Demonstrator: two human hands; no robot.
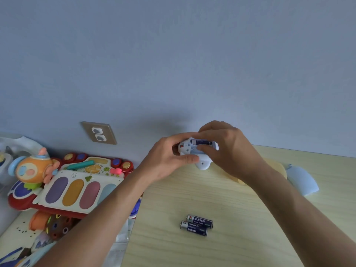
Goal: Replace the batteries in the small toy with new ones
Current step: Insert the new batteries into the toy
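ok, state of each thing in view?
toy: held up, battery bay open, one battery visible inside
left hand: grips toy
right hand: fingers in bay
two batteries: loose on table, side by side
blue cover: lying on table

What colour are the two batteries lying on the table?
The two cylindrical batteries are dark blue with white lettering, seen in the head view.

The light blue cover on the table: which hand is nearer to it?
Right. The right hand is up left of the light blue cover; the left hand is farther left.
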